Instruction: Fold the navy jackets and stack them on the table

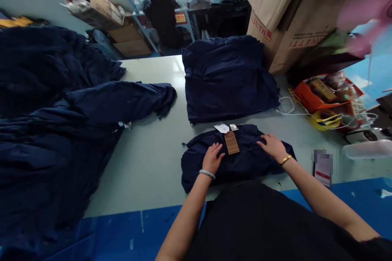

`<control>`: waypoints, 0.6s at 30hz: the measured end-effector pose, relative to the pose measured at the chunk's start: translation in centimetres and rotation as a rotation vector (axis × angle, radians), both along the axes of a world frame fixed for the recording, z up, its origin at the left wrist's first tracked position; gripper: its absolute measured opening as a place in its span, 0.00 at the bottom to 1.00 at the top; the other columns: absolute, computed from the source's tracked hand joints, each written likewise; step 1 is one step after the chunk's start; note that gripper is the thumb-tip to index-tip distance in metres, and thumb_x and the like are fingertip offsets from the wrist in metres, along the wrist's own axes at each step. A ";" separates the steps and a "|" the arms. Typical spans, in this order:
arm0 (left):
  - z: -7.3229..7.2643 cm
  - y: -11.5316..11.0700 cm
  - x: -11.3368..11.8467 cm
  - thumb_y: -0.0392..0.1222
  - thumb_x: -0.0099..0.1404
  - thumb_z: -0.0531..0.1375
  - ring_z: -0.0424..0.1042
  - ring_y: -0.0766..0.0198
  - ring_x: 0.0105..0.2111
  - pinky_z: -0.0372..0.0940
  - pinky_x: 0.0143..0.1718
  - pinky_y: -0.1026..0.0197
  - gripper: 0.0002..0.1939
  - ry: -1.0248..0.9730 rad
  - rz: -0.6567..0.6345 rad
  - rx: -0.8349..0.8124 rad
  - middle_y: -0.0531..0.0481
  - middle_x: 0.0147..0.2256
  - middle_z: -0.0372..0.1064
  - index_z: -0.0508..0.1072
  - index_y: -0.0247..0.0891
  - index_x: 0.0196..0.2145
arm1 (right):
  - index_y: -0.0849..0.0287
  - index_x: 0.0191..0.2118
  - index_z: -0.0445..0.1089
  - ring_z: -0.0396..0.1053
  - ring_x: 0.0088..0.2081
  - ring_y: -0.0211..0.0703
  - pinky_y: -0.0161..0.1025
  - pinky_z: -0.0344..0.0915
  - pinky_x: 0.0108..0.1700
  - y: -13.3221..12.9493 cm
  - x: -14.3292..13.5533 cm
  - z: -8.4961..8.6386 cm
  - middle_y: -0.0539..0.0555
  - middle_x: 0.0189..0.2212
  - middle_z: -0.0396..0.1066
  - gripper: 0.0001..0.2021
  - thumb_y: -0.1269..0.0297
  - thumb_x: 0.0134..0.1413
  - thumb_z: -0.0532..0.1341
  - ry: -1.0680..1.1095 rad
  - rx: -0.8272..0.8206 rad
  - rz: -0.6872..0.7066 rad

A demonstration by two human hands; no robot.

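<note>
Left hand (213,157) and right hand (273,147) — fingers apart (brown tag (232,143) between) — touch the navy garment (240,165).

The navy garment (240,166) lies folded on the pale counter (141,163), a low, wide bundle set crosswise right at the near edge. Its cloth looks thin and smooth, rumpled into soft creases, with both ends rounded off rather than squared. From where I stand I can't make out its cut. A brown card hang tag (232,143) rests face up near the middle, slightly aslant — it carries lines of dark print too small to read. Just beside its top sits a white tag (221,127), tilted, with dark marks, and a small white label (233,127) shows at the far edge — a dark cord end (184,144) pokes out at the left.
</note>
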State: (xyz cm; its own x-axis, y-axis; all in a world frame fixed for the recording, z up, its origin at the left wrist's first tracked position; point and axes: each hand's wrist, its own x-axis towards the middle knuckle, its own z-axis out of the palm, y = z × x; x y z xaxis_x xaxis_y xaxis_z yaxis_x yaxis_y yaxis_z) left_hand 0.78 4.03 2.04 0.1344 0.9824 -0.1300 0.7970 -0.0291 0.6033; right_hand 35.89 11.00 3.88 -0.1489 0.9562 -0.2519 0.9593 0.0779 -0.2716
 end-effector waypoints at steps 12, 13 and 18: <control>3.6 4.1 -1.0 0.41 0.66 0.64 0.75 0.49 0.55 0.53 0.69 0.42 0.21 0.429 0.096 -0.143 0.39 0.50 0.79 0.76 0.39 0.56 | 0.57 0.60 0.71 0.72 0.56 0.54 0.48 0.65 0.60 4.7 -4.5 -0.6 0.61 0.54 0.75 0.24 0.66 0.57 0.62 0.345 -0.020 0.029; 3.8 3.6 -1.1 0.40 0.66 0.63 0.76 0.51 0.52 0.58 0.66 0.45 0.15 0.420 0.085 -0.141 0.40 0.47 0.80 0.78 0.40 0.50 | 0.56 0.56 0.73 0.72 0.54 0.52 0.47 0.66 0.58 4.2 -4.0 -0.4 0.59 0.51 0.76 0.20 0.68 0.57 0.61 0.386 0.017 0.055; 5.5 1.1 -0.9 0.31 0.64 0.58 0.74 0.53 0.52 0.66 0.57 0.54 0.15 0.348 0.094 -0.067 0.40 0.48 0.77 0.78 0.38 0.47 | 0.57 0.46 0.75 0.70 0.48 0.53 0.48 0.65 0.55 1.3 -1.2 0.9 0.59 0.43 0.74 0.14 0.70 0.54 0.58 0.519 0.260 0.011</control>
